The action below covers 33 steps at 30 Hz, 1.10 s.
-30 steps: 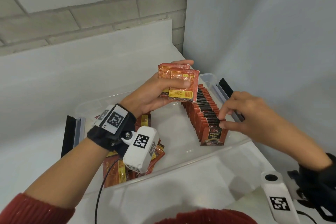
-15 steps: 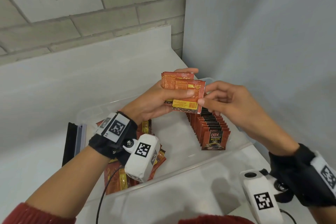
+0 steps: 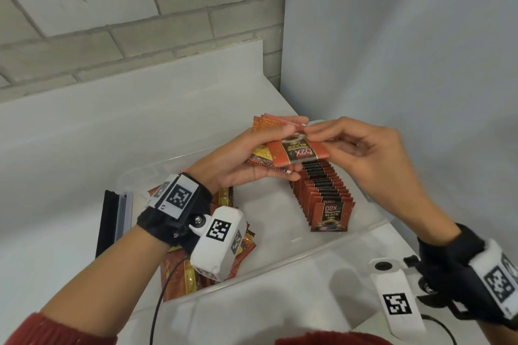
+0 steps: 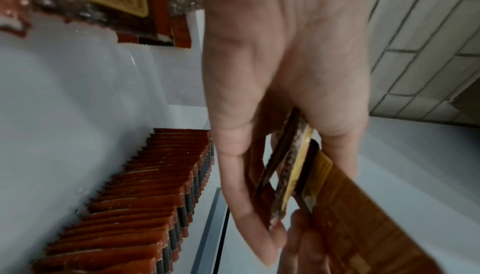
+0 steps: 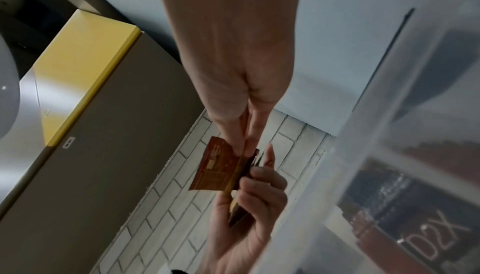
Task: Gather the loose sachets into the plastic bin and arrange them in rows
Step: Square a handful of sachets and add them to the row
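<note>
Right hand pinches one sachet off the stack gripped in the left hand, long axis crosswise, directly above the far end of the row standing in the bin.

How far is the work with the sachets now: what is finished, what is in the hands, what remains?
Done: one standing row of sachets fills the bin on its right side. In hand: the left hand holds a small stack, and the right hand pinches one sachet off it. Left: that stack and the loose pile in the bin's near left corner.
</note>
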{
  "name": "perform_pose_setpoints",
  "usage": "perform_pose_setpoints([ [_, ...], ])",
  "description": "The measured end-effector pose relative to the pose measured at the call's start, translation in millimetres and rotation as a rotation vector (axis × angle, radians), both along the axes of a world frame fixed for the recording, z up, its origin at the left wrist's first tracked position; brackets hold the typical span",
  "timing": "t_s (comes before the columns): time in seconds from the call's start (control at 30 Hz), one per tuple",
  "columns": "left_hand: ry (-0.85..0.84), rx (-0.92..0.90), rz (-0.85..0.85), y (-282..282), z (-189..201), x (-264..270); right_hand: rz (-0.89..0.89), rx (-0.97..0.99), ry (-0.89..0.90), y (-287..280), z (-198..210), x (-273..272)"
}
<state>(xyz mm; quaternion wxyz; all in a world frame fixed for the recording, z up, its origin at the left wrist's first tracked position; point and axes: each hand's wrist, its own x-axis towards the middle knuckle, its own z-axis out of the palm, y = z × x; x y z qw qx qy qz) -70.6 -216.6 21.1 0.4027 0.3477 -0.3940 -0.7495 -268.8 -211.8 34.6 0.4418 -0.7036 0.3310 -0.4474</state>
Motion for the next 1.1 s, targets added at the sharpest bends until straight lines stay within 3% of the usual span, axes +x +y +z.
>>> perform_pose_setpoints([
  [0.17, -0.010, -0.037, 0.016, -1, -2, 2, -0.004, -0.134, 0.133, -2, -7, -2],
  [0.33, 0.028, -0.089, 0.101, 0, 0, 1, -0.116, 0.168, 0.024, -1, -1, 3],
  [0.43, 0.048, -0.136, 0.152, 1, 2, -1, -0.057, 0.362, 0.039, 2, 1, 4],
  [0.57, 0.082, -0.159, 0.179, 1, 2, -1, -0.016, 0.453, 0.073, 5, -6, 11],
  [0.93, 0.113, -0.145, 0.197, -3, -1, 1, -0.066, 0.496, -0.125, 2, -2, 2],
  [1.1, 0.166, -0.118, 0.220, -8, -5, 7, 0.004, 0.320, 0.140, 4, 8, -28],
])
